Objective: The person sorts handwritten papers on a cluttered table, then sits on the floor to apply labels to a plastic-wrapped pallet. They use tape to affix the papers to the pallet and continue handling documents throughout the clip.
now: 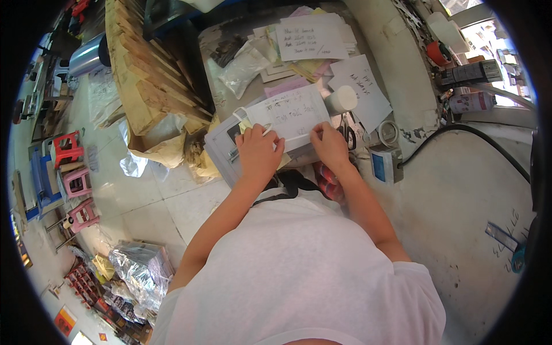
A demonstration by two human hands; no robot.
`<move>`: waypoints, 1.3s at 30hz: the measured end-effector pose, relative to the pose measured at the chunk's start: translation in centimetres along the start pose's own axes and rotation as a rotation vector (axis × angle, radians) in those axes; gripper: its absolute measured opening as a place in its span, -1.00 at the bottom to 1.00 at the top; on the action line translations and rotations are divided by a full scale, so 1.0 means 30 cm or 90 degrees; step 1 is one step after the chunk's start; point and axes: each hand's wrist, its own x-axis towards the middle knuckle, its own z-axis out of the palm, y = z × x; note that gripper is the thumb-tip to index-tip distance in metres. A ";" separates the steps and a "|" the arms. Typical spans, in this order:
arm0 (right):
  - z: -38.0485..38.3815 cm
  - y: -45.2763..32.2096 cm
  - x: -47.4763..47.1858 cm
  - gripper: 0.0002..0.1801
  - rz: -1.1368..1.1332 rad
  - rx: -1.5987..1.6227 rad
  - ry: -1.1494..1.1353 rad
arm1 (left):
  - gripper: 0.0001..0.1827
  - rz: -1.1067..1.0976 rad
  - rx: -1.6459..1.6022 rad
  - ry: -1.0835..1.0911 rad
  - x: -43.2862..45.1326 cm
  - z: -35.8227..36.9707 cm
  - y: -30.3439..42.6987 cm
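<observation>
A white paper sheet [297, 108] with handwriting lies before me on a stack of papers. My left hand [258, 151] grips its lower left part, fingers bent over the edge. The lower right corner is pinched between thumb and fingers of my right hand [331, 144]. Between the hands, the near edge shows as a narrow white strip. A thin white loop [239, 113] shows by my left fingers; whether they hold it is unclear. Just beyond my right hand are a white roll [343, 100] and black-handled scissors [346, 133].
More papers [312, 39] and a clear plastic bag [246, 69] cover the table's far part. To the left stand wooden boards [159, 86]. At right are a tape ring [388, 133], a grey box [387, 164] and a black cable [470, 128]. Plastic stools [69, 148] stand on the floor.
</observation>
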 end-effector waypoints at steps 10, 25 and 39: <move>0.068 0.023 0.021 -0.79 -0.039 -0.161 0.118 | -0.80 0.062 0.132 -0.083 0.035 0.062 0.018; 0.024 0.072 0.025 -0.66 0.104 -0.102 0.131 | -0.71 0.012 0.061 -0.090 0.014 0.102 -0.074; 0.003 0.173 0.110 -0.63 0.320 0.539 0.052 | -0.43 -0.268 -0.003 -0.021 -0.067 0.018 -0.263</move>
